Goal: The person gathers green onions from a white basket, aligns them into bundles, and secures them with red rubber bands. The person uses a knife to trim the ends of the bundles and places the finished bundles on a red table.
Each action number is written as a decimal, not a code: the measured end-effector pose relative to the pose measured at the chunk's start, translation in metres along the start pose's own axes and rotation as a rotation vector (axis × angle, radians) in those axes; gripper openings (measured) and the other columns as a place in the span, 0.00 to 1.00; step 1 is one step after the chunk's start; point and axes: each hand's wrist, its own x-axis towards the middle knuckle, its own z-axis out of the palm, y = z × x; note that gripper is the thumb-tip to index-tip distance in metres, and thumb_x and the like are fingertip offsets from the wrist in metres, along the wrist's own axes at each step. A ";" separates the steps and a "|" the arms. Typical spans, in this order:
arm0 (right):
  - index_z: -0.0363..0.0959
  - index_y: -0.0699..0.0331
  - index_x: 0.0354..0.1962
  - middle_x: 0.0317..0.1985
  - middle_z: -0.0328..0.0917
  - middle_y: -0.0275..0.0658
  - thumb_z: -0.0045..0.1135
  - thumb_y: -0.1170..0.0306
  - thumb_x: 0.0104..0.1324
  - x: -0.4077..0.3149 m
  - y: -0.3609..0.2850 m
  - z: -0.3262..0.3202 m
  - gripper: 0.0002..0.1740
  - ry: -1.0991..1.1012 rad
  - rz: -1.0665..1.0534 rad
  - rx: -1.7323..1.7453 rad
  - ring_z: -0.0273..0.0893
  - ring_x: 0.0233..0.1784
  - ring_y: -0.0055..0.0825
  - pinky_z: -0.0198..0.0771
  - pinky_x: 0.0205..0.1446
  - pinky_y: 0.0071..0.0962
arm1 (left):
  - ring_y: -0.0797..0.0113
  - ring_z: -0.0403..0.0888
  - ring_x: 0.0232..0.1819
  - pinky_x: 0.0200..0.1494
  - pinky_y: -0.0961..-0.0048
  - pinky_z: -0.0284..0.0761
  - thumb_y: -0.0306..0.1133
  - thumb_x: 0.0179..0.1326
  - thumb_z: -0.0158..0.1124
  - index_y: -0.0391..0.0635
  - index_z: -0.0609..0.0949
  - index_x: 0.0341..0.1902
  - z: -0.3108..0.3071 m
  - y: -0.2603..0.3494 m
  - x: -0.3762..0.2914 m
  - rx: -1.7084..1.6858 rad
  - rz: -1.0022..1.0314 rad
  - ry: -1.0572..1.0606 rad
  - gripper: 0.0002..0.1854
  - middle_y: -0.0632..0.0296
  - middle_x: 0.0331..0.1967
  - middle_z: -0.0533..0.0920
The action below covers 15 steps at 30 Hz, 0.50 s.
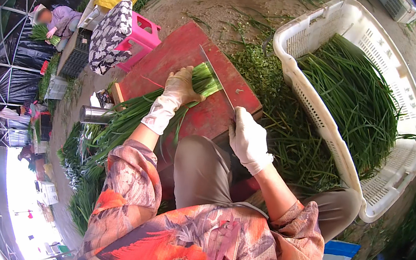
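Observation:
My left hand [181, 89], in a thin whitish glove, presses a bunch of green leafy stalks [207, 80] onto a worn red board [205, 116]. The bunch's pale, evenly trimmed ends point right, and its long leaves trail down-left past my wrist. My right hand [247, 139], also gloved, is closed on the handle of a knife, mostly hidden by the fingers. The long thin blade [217, 77] stretches up-left from that hand and lies along the bunch's cut ends. Whether it touches them I cannot tell.
A white plastic crate [312, 107] of loose green leaves [351, 104] stands at right, with trimmings [288, 140] heaped beside the board. A pink stool [141, 40] with a patterned cushion stands upper left, near a metal cylinder [95, 115]. Another person [63, 20] sits farther off.

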 end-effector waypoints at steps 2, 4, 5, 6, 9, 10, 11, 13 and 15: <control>0.64 0.63 0.37 0.27 0.72 0.46 0.52 0.75 0.61 -0.001 -0.001 -0.001 0.08 -0.038 0.011 -0.021 0.74 0.28 0.45 0.71 0.28 0.36 | 0.54 0.73 0.59 0.60 0.63 0.69 0.50 0.32 0.79 0.43 0.63 0.67 0.007 -0.004 0.000 -0.005 0.007 0.037 0.56 0.51 0.59 0.73; 0.63 0.63 0.36 0.27 0.71 0.45 0.52 0.74 0.61 0.002 -0.007 -0.008 0.07 -0.046 0.017 -0.027 0.74 0.28 0.45 0.71 0.28 0.36 | 0.55 0.73 0.59 0.60 0.63 0.69 0.50 0.32 0.79 0.42 0.63 0.67 0.010 -0.004 -0.003 -0.043 0.029 0.092 0.56 0.52 0.58 0.73; 0.63 0.63 0.35 0.27 0.72 0.46 0.52 0.73 0.62 0.003 -0.010 -0.010 0.07 -0.051 0.018 -0.028 0.74 0.28 0.45 0.71 0.28 0.36 | 0.55 0.73 0.59 0.61 0.63 0.69 0.50 0.32 0.78 0.42 0.63 0.67 0.011 -0.004 -0.005 -0.061 0.040 0.120 0.56 0.52 0.58 0.73; 0.63 0.63 0.35 0.27 0.72 0.46 0.51 0.73 0.62 0.005 -0.012 -0.011 0.07 -0.056 0.021 -0.033 0.75 0.28 0.45 0.71 0.28 0.36 | 0.55 0.75 0.56 0.57 0.62 0.72 0.50 0.32 0.79 0.42 0.64 0.66 0.013 -0.004 -0.005 -0.049 0.055 0.137 0.55 0.52 0.55 0.75; 0.62 0.63 0.34 0.25 0.72 0.47 0.51 0.72 0.63 0.006 -0.011 -0.009 0.07 -0.095 0.007 -0.094 0.75 0.26 0.45 0.71 0.26 0.36 | 0.54 0.77 0.52 0.52 0.61 0.75 0.49 0.32 0.78 0.42 0.65 0.64 0.014 -0.004 -0.005 -0.049 0.069 0.148 0.53 0.53 0.51 0.76; 0.62 0.64 0.33 0.25 0.72 0.47 0.51 0.72 0.63 0.006 -0.010 -0.008 0.07 -0.112 0.000 -0.121 0.75 0.25 0.44 0.71 0.26 0.36 | 0.54 0.76 0.54 0.54 0.62 0.73 0.47 0.32 0.78 0.43 0.65 0.65 0.012 -0.002 -0.005 -0.073 0.054 0.125 0.53 0.53 0.52 0.76; 0.61 0.64 0.33 0.23 0.72 0.47 0.50 0.72 0.63 0.007 -0.011 -0.007 0.07 -0.135 0.013 -0.156 0.75 0.24 0.44 0.71 0.25 0.36 | 0.54 0.75 0.55 0.57 0.62 0.72 0.46 0.32 0.78 0.44 0.65 0.66 0.011 -0.001 -0.005 -0.097 0.038 0.102 0.53 0.52 0.53 0.75; 0.61 0.65 0.31 0.21 0.73 0.47 0.50 0.72 0.63 0.008 -0.011 -0.004 0.07 -0.184 0.037 -0.220 0.76 0.22 0.44 0.71 0.23 0.36 | 0.54 0.76 0.53 0.54 0.62 0.73 0.45 0.32 0.77 0.46 0.67 0.63 0.013 -0.001 -0.007 -0.074 0.043 0.120 0.49 0.53 0.50 0.76; 0.60 0.66 0.30 0.17 0.72 0.46 0.50 0.72 0.63 0.019 -0.009 -0.005 0.08 -0.190 -0.015 -0.192 0.75 0.20 0.44 0.71 0.21 0.36 | 0.54 0.76 0.52 0.54 0.62 0.73 0.45 0.32 0.77 0.47 0.68 0.62 0.014 -0.002 -0.008 -0.075 0.048 0.121 0.48 0.54 0.49 0.77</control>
